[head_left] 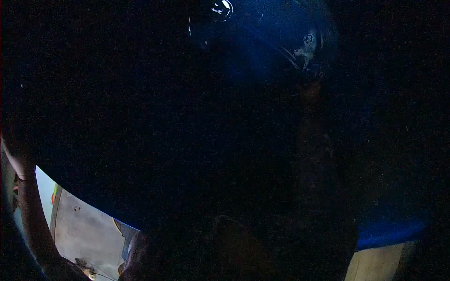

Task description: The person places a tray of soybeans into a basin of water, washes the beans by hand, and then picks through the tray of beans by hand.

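Note:
A dark, nearly black sheet or shield [154,140] with a bluish tint covers most of the head view. At the left edge my left arm [35,220] is bent and raised; its hand is hidden. Through the darkness a faint brownish forearm shape rises right of centre, apparently my right one. At its upper end is a dim patch, perhaps my right hand [311,91], with its fingers too dark to make out. Just above lies a pale grey, irregular patch [307,49], which may be a reflection. What either hand holds cannot be seen.
Below the dark cover's curved lower edge, a grey, worn flat surface [86,229] shows at lower left. A beige surface [377,262] lies at lower right under a blue edge [391,234]. Bright curved glints [222,8] appear at the top.

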`<state>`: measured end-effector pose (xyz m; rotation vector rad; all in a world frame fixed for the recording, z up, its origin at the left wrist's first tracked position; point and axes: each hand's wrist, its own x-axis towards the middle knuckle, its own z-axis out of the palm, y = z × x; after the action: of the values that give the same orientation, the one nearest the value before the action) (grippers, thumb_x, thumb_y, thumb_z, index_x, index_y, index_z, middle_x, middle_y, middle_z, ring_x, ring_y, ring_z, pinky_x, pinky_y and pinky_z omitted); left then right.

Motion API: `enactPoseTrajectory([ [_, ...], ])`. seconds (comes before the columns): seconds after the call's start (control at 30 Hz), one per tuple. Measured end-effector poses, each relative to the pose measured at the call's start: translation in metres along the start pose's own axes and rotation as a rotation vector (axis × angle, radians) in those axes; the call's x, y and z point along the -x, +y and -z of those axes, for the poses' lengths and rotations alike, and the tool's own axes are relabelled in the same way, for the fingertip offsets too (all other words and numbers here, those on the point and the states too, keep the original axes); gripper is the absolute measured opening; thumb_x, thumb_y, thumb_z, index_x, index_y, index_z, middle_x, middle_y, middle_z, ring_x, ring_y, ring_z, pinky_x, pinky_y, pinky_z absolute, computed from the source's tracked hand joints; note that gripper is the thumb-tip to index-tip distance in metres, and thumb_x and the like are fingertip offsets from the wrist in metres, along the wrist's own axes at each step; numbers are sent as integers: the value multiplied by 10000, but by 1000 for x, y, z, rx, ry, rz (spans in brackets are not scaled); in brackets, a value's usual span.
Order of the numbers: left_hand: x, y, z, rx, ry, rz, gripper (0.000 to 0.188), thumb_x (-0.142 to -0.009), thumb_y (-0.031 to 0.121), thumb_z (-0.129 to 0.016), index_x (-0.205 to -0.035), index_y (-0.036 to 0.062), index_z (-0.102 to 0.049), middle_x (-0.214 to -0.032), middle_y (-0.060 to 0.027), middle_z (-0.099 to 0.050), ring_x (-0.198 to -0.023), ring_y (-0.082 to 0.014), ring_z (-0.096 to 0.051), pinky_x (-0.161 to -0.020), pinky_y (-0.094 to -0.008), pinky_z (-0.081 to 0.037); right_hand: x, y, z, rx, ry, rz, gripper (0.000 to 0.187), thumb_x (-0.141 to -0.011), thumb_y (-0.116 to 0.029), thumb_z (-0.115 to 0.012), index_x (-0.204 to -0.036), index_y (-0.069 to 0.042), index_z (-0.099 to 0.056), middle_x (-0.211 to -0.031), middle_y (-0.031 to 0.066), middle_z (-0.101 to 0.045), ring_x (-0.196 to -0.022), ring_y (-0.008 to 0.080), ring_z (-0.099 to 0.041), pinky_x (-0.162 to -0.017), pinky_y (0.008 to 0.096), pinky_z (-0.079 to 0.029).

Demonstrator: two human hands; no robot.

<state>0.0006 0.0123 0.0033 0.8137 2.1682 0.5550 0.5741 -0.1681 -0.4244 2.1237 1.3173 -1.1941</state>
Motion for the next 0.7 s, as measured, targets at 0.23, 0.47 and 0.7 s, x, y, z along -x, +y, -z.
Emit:
enactPoseTrajectory([
  [0.23,-2,-9,6,-7,26,30,416,-785,108,-342,-1176,27,-226,-1181,-120,-286,-1059,-227,-306,-901,-334,-228,21,7,-15,57,-18,3,161,-717,-174,-445,-782,-49,-524,-780,100,-535,-715,228,-524,-607,343,-429],
  [0.47,0,-7,15,-5,48,47,410,-792,128,-325,-1178,33,-226,-1190,-114,-274,-1071,-224,-291,-910,-331,-213,26,8,-15,105,-10,19,167,-720,-184,-443,-781,-59,-536,-781,96,-541,-718,237,-525,-617,350,-425],
  [0.7,17,-11,26,-3,69,21,405,-799,147,-308,-1180,38,-227,-1199,-109,-263,-1083,-220,-275,-918,-328,-198,28,-63,-24,115,68,264,175,-723,-194,-440,-780,-69,-549,-783,91,-547,-721,246,-526,-627,356,-421],
])
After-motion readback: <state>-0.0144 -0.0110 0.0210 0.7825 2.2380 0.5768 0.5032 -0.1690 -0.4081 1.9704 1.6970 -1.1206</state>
